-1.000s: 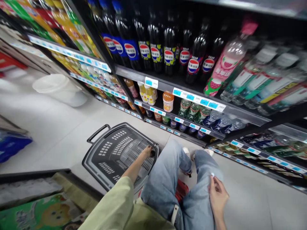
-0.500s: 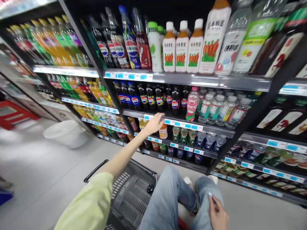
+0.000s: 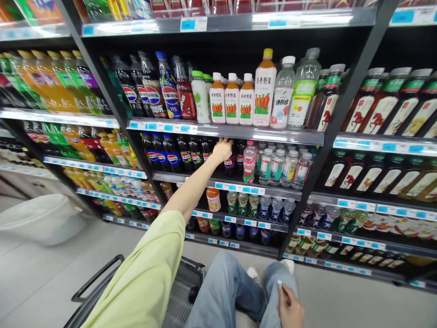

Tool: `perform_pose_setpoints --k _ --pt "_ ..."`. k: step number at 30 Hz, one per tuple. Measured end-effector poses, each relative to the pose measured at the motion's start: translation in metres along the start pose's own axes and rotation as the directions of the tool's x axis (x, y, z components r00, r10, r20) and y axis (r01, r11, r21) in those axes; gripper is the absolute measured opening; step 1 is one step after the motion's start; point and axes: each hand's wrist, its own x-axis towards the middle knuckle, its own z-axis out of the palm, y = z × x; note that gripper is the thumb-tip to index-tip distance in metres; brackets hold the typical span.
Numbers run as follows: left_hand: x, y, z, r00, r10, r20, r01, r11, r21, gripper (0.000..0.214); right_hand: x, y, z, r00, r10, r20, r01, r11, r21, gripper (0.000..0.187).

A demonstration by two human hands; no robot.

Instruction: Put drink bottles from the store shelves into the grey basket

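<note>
My left hand [image 3: 223, 149] reaches into the middle shelf, just under the ledge above. Its fingers stretch forward, partly out of sight, among the dark cola bottles [image 3: 206, 149]. Just below the hand, a cola bottle [image 3: 229, 165] is half covered by it; whether they touch is unclear. To the right stands a pink bottle [image 3: 249, 161], beside several clear bottles with white caps [image 3: 277, 165]. My right hand [image 3: 290, 306] rests at my knee, fingers pinched together. A small white spot shows at its fingertips, too small to name.
A dark grey shopping basket [image 3: 180, 296] with a black handle [image 3: 97, 278] stands on the floor to my left. Beyond it is a large white tub [image 3: 44, 221]. Shelf ledges [image 3: 225, 130] and black uprights [image 3: 102, 77] frame the bottles. Carrot-juice bottles [image 3: 232, 102] line the shelf above.
My left hand has moved up and forward from the middle shelf's front edge into the row of cola bottles. The view has tilted up, showing a higher shelf. My right hand stays at the knee.
</note>
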Motion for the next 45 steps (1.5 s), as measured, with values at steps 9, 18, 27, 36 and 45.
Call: perform_pose_setpoints --k 9,18,27,36,45 --pt "-0.025 -0.002 -0.023 0.995 0.101 -0.026 -0.102 0.994 -0.036 0.033 0.001 -0.010 -0.003 0.999 0.037 0.025 -0.037 0.999 0.007 0.088" --pt "-0.053 0.033 -0.036 0.997 0.074 -0.034 -0.071 0.995 0.071 0.022 -0.001 -0.019 -0.001 1.000 -0.002 0.015 0.002 1.000 -0.015 0.087" --pt "-0.072 0.044 -0.072 0.920 0.099 -0.380 -0.177 0.968 -0.177 0.019 0.001 -0.015 -0.001 0.999 0.000 0.036 0.001 1.000 -0.025 0.084" --pt "-0.181 0.092 -0.031 0.879 0.470 0.083 -0.375 0.787 -0.490 0.016 0.004 -0.029 -0.007 0.996 0.027 0.089 -0.016 0.993 -0.114 0.079" --pt "-0.295 0.080 0.065 0.673 0.662 0.330 -0.396 0.700 -0.595 0.015 0.001 -0.013 -0.012 0.996 0.051 0.077 -0.040 0.989 -0.141 0.087"
